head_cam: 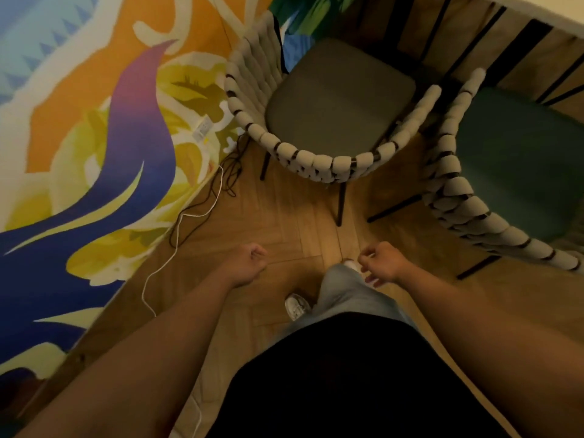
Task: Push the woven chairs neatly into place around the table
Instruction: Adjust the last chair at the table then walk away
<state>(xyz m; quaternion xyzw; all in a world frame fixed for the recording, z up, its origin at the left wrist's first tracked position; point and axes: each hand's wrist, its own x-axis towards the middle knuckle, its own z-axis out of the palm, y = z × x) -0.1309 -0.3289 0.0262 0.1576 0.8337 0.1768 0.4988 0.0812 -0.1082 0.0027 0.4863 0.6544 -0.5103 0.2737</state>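
Both hands reach forward over the wooden floor (284, 216), well short of the chairs. The left hand (252, 260) has its grip closed in an empty fist. The right hand (382, 260) also has its fingers curled on nothing. The grey-seated woven chair (341, 99) stands ahead by the painted wall (94, 137), the green-seated woven chair (518, 159) just beside it, both facing the counter (562, 11).

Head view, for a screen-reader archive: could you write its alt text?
A grey-seated woven chair and a green-seated woven chair stand on a herringbone wood floor near a white table edge. The person's left hand and right hand are held out, curled and empty, touching neither chair.
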